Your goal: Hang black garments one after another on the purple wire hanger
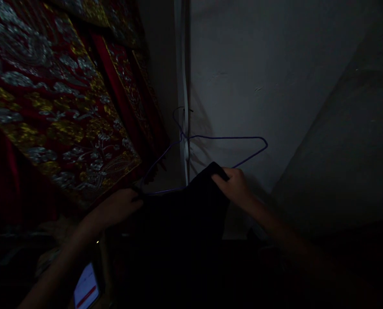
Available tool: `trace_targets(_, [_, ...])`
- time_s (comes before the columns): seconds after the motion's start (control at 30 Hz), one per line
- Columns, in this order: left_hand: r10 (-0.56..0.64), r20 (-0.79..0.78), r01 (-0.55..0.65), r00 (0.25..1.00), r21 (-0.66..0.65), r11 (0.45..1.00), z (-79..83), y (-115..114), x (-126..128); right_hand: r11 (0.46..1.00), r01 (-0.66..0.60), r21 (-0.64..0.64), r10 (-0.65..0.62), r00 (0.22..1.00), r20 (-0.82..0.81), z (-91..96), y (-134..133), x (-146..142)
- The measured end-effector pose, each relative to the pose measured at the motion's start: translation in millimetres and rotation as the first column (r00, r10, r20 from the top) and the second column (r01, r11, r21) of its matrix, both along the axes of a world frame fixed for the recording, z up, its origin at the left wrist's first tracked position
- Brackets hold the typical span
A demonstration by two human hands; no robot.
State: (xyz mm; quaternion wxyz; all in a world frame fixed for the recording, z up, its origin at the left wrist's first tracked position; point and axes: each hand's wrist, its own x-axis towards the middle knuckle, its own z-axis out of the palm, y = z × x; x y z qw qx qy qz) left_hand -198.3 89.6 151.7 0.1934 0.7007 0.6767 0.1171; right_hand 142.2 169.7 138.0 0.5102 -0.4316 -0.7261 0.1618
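Note:
A dark garment (pixel 181 227) is stretched between my two hands, its kind hard to make out in the dim light. My left hand (pixel 123 205) is closed on its upper left edge. My right hand (pixel 232 184) pinches the upper right edge between thumb and fingers. Behind the garment a thin purple wire hanger (pixel 230 137) hangs by its hook near a pale vertical strip on the wall. The hanger's right end sticks out beyond the cloth. Part of its lower bar is hidden behind the garment, and its left end reaches down near my left hand.
Red cloth with silver and gold embroidery (pixel 65 94) hangs at the left. A pale wall (pixel 243 77) stands behind the hanger, with a vertical strip (pixel 184 77) along it. A phone with a lit screen (pixel 86 286) is at the lower left, below my left forearm.

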Motion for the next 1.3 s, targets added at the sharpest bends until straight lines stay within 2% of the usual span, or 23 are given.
trace_targets(0.1, [-0.083, 0.077, 0.090, 0.994, -0.084, 0.992, -4.6, 4.3, -3.9, 0.999, -0.009, -0.052, 0.007, 0.999, -0.040, -1.5, 0.2, -4.2])
trace_targets(0.17, [-0.086, 0.096, 0.095, 0.992, -0.098, 0.991, -4.7, 4.5, -7.2, 0.997, -0.016, -0.077, 0.010, 0.998, -0.070, -2.7, 0.5, -6.6])
trace_targets(0.2, [-0.087, 0.093, 0.093, 0.992, -0.060, 0.994, -2.9, 3.8, -9.0, 0.996, -0.020, -0.091, 0.012, 0.996, -0.083, -3.5, 0.8, -7.4])
trace_targets(0.27, [-0.122, 0.067, 0.114, 0.990, 0.102, 0.988, 4.0, 0.7, -12.5, 0.992, -0.035, -0.125, 0.022, 0.994, -0.108, -5.0, 1.8, -8.7])
trace_targets(0.33, [-0.144, 0.036, 0.127, 0.989, 0.303, 0.945, 13.1, -4.2, -15.3, 0.984, -0.058, -0.168, 0.037, 0.991, -0.126, -5.9, 2.5, -10.0])
trace_targets(0.4, [-0.128, 0.049, 0.094, 0.991, 0.432, 0.897, 22.2, -9.5, -15.5, 0.979, -0.065, -0.193, 0.038, 0.990, -0.139, -6.3, 2.8, -11.9])
trace_targets(0.53, [-0.179, 0.126, 0.082, 0.976, 0.549, 0.832, 38.9, -9.3, 0.4, 0.960, -0.116, -0.254, 0.078, 0.985, -0.154, -10.6, 1.4, -17.4])
trace_targets(0.67, [-0.201, 0.140, 0.056, 0.969, 0.672, 0.738, 48.3, 16.7, 32.0, 0.922, -0.198, -0.333, 0.149, 0.975, -0.166, -20.5, -5.4, -24.0])
trace_targets(0.73, [-0.171, 0.143, 0.021, 0.975, 0.704, 0.710, 47.5, 33.4, 42.4, 0.934, -0.205, -0.292, 0.167, 0.975, -0.150, -22.3, -8.8, -23.1])
trace_targets(0.8, [-0.159, 0.124, 0.023, 0.979, 0.713, 0.701, 44.3, 46.2, 45.2, 0.974, -0.160, -0.163, 0.140, 0.981, -0.133, -18.6, -8.7, -14.7])
trace_targets(0.87, [-0.179, 0.074, 0.072, 0.981, 0.721, 0.689, 41.0, 53.2, 41.9, 0.999, -0.029, 0.026, 0.033, 0.986, -0.163, -9.4, -2.9, 2.8])
trace_targets(0.93, [-0.195, 0.003, 0.130, 0.981, 0.737, 0.663, 39.9, 54.9, 36.4, 0.986, 0.127, 0.109, -0.094, 0.960, -0.264, 3.9, 7.7, 27.7])
trace_targets(0.97, [-0.191, -0.033, 0.150, 0.981, 0.751, 0.643, 40.4, 54.4, 33.7, 0.984, 0.163, 0.071, -0.134, 0.941, -0.312, 11.2, 14.0, 41.4])
trace_targets(1.0, [-0.179, -0.064, 0.163, 0.982, 0.767, 0.621, 41.3, 53.4, 31.3, 0.990, 0.142, -0.027, -0.143, 0.930, -0.339, 18.7, 20.3, 54.8])
trace_targets(1.03, [-0.162, -0.086, 0.167, 0.983, 0.781, 0.602, 42.6, 52.1, 29.2, 0.985, 0.064, -0.162, -0.118, 0.931, -0.346, 25.8, 26.3, 67.0])
trace_targets(1.07, [-0.140, -0.096, 0.160, 0.986, 0.794, 0.586, 43.8, 50.9, 26.9, 0.947, -0.053, -0.316, -0.062, 0.938, -0.342, 32.5, 31.7, 77.4])
trace_targets(1.13, [-0.077, -0.058, 0.091, 0.995, 0.820, 0.565, 44.9, 49.2, 21.5, 0.782, -0.273, -0.560, 0.080, 0.935, -0.345, 42.9, 39.9, 90.4])
trace_targets(1.17, [-0.045, 0.000, 0.026, 0.999, 0.819, 0.573, 44.3, 49.0, 18.1, 0.714, -0.338, -0.613, 0.123, 0.922, -0.366, 46.1, 42.6, 92.7])
trace_targets(1.2, [-0.018, 0.077, -0.051, 0.997, 0.803, 0.594, 42.9, 49.1, 14.5, 0.683, -0.376, -0.626, 0.141, 0.909, -0.393, 47.9, 44.5, 92.1])
trace_targets(1.23, [0.004, 0.162, -0.129, 0.987, 0.770, 0.625, 40.8, 49.5, 11.0, 0.691, -0.390, -0.609, 0.139, 0.898, -0.417, 48.0, 45.5, 89.2])
trace_targets(1.3, [0.034, 0.283, -0.225, 0.959, 0.681, 0.697, 35.4, 50.7, 6.3, 0.755, -0.389, -0.529, 0.136, 0.881, -0.454, 43.6, 44.8, 78.7])
